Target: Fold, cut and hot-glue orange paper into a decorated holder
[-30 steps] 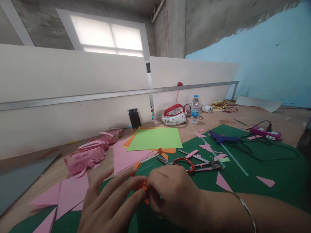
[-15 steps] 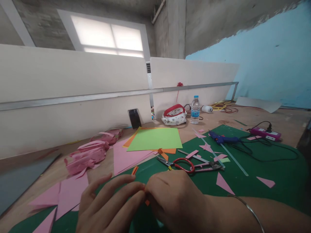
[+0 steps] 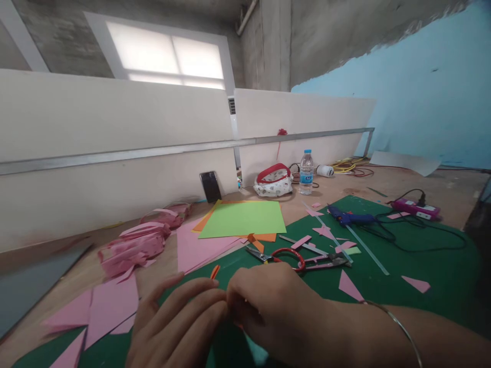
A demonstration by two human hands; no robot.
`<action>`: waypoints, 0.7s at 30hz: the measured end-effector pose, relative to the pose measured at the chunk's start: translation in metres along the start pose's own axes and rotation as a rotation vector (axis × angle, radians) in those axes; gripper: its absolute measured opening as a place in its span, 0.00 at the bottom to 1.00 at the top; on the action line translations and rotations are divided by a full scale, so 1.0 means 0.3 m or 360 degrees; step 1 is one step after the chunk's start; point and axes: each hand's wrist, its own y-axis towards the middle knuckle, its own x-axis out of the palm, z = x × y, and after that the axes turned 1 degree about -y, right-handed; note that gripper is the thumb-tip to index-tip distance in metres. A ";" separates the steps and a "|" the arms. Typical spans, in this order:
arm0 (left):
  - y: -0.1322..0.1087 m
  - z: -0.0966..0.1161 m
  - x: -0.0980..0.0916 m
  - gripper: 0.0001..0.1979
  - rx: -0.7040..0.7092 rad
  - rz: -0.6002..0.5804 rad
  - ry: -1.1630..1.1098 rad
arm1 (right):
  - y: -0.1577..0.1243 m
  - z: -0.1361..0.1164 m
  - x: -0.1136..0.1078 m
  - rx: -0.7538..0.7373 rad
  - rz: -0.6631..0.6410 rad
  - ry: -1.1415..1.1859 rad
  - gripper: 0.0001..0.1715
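Note:
Low in the head view, my left hand (image 3: 180, 319) has its fingers bent together toward my right hand. A narrow orange paper strip (image 3: 215, 272) pokes up beyond its fingertips. My right hand (image 3: 274, 312) is curled closed with its fingertips against those of the left, and a bit of orange shows beneath it. The fingers hide most of the strip. Just past my right hand lie red-handled scissors (image 3: 287, 258) on the green cutting mat (image 3: 318, 286). Pink paper pieces (image 3: 114, 304) lie left of my left hand.
Green and orange sheets (image 3: 243, 219) lie on pink paper ahead. Pink paper bundles (image 3: 136, 245) rest at left. A blue glue gun (image 3: 351, 216), clear glue stick (image 3: 368, 250) and purple power strip (image 3: 416, 209) are at right. A phone (image 3: 210, 186), pouch (image 3: 274, 181) and water bottle (image 3: 306, 174) stand behind.
Both hands stay together, with the right hand's fingers shifted slightly and less orange showing between the hands. The whole view has moved a little.

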 end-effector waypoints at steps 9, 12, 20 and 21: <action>-0.016 -0.008 0.005 0.06 -0.0003 -0.0032 -0.0124 | 0.008 0.003 -0.020 0.0152 -0.0025 0.0257 0.06; -0.006 -0.006 0.005 0.06 -0.0021 -0.0044 -0.0132 | 0.000 0.001 0.010 -0.0036 0.0165 -0.0097 0.04; 0.008 -0.014 0.001 0.08 -0.0103 -0.0157 0.0022 | -0.008 0.000 0.033 -0.0083 0.0281 -0.0139 0.11; 0.010 -0.015 -0.002 0.09 -0.0078 -0.0183 0.0016 | -0.007 -0.001 0.032 -0.0091 0.0276 -0.0141 0.11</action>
